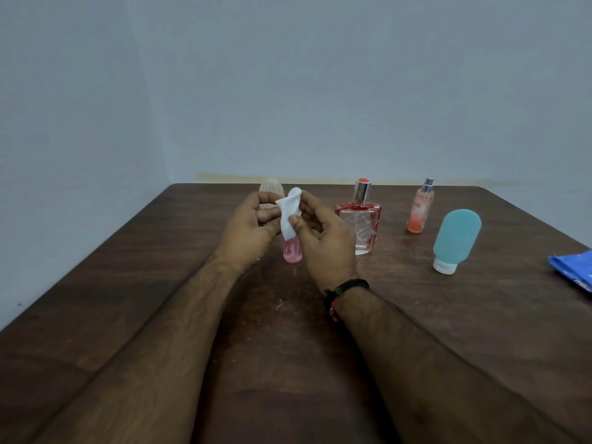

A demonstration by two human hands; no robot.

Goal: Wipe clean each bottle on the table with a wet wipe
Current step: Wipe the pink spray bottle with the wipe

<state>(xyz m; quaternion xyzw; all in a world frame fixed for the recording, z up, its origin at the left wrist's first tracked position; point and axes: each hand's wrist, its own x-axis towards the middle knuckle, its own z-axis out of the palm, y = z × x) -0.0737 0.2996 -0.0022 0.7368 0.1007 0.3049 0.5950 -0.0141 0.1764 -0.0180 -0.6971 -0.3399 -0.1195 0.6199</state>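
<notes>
Here both hands hold one white wet wipe [290,216]: left hand [253,225] fingers curled on its edge, right hand [320,241] thumb and fingers pinching it. Pink bottle [292,249] stands upright just below the fingertips, partly hidden.

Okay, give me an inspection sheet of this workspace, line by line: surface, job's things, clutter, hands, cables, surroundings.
Surface: dark wooden table, pale specks near the middle.
Job's things: white wet wipe; small pink bottle; square red perfume bottle; slim orange spray bottle; teal squeeze tube standing on its cap; pale ribbed bottle partly hidden.
Clutter: blue wipes packet at the right edge.
Hands: left hand and right hand both pinch the wipe.
Cables: nothing seen.
Surroundings: plain bluish wall.
</notes>
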